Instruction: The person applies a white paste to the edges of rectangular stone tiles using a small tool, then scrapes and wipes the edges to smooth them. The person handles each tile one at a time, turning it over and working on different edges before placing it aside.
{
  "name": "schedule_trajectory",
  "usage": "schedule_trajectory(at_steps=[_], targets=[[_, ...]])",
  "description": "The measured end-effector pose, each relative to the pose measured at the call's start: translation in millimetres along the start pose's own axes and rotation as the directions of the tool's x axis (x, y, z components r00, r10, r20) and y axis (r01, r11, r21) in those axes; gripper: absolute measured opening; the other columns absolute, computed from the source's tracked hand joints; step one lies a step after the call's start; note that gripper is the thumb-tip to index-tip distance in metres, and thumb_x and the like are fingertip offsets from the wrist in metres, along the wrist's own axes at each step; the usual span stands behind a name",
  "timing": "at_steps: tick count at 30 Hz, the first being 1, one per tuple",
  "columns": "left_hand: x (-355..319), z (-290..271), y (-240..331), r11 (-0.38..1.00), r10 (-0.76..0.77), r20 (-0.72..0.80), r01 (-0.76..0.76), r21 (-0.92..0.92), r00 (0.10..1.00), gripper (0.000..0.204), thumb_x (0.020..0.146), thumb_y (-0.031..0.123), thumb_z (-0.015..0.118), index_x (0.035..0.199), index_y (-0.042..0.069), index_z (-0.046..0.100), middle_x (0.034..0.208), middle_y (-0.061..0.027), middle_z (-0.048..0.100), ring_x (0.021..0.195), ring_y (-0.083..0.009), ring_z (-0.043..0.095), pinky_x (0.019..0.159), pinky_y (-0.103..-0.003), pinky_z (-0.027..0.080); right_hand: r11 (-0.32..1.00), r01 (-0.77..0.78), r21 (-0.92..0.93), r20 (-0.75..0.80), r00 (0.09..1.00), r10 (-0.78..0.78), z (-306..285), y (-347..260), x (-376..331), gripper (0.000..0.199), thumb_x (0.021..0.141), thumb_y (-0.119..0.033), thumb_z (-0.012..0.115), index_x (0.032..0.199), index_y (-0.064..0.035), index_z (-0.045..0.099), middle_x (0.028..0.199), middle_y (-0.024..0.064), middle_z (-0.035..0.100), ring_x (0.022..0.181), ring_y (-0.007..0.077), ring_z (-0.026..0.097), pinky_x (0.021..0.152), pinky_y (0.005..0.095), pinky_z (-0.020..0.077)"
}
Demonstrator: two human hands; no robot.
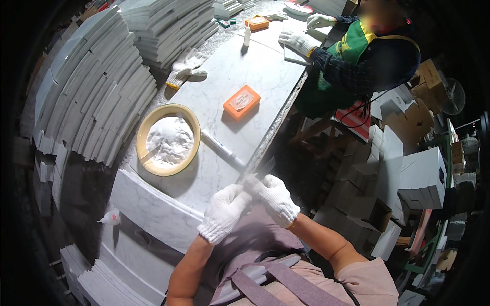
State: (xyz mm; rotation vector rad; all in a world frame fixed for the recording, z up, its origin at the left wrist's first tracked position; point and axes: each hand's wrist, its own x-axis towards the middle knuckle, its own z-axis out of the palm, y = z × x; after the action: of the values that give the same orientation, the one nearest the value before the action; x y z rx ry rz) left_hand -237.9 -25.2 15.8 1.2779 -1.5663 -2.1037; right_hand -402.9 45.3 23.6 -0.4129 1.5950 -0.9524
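My left hand [223, 211] and my right hand [277, 200], both in white knit gloves, meet in front of my apron at the near edge of the marble slab [204, 107]. Their fingers are pinched together. A thin greyish flat piece [267, 164], smeared by motion, sticks up from between them; its kind is unclear. On the slab, just beyond my hands, lies a white marker pen [223, 149]. Left of it stands a cream-yellow bowl [141, 133] with white powder [171, 140] in it. Farther off sits an orange block-shaped pad [241, 102] with a pale label.
Stacked marble slabs [94, 86] rise at the left. White gloves [186, 66], a small white bottle [247, 36] and another orange block [256, 23] lie farther up. Opposite right, a gloved co-worker [352, 61] handles a slab. White boxes [422, 178] crowd the right; a squeeze bottle [111, 218] stands lower left.
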Motion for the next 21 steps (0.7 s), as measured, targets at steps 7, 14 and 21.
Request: schedule_trajectory(at_steps=[7, 14, 21], targets=[[3.0, -1.6, -3.7, 0.999, 0.012, 0.017, -0.013, 0.049, 1.0, 0.034, 0.103, 0.02, 0.065, 0.123, -0.007, 0.068, 0.092, -0.008, 0.074, 0.082, -0.0127, 0.07, 0.073, -0.028, 0.054, 0.997, -0.003, 0.08, -0.04, 0.999, 0.006, 3.0, -5.4, -4.4, 0.055, 0.098, -0.05, 0.075, 0.102, 0.0052, 0.07, 0.086, 0.0139, 0.076, 0.08, 0.0181, 0.072, 0.078, 0.031, 0.0574], [1.2, -1.8, -2.3, 1.0, 0.01, 0.022, -0.011, 0.014, 1.0, 0.031, 0.106, 0.022, 0.066, 0.119, -0.005, 0.069, 0.091, -0.0066, 0.073, 0.08, -0.0123, 0.069, 0.073, -0.028, 0.054, 0.996, -0.064, 0.058, -0.058, 0.996, 0.068, 6.7, -6.4, -10.1, 0.054, 0.099, -0.049, 0.073, 0.101, 0.0047, 0.069, 0.088, 0.0137, 0.076, 0.08, 0.0175, 0.071, 0.077, 0.0301, 0.0571], [-1.6, -0.1, 4.9, 0.999, 0.002, -0.016, -0.003, -0.042, 1.0, 0.029, 0.106, 0.023, 0.066, 0.114, -0.005, 0.069, 0.088, -0.0052, 0.071, 0.078, -0.0116, 0.066, 0.075, -0.027, 0.054, 0.992, 0.052, 0.119, -0.048, 0.998, -0.046, -0.8, -12.8, -5.4, 0.055, 0.1, -0.051, 0.072, 0.103, 0.0041, 0.069, 0.094, 0.0116, 0.074, 0.084, 0.0151, 0.068, 0.078, 0.0299, 0.0556]])
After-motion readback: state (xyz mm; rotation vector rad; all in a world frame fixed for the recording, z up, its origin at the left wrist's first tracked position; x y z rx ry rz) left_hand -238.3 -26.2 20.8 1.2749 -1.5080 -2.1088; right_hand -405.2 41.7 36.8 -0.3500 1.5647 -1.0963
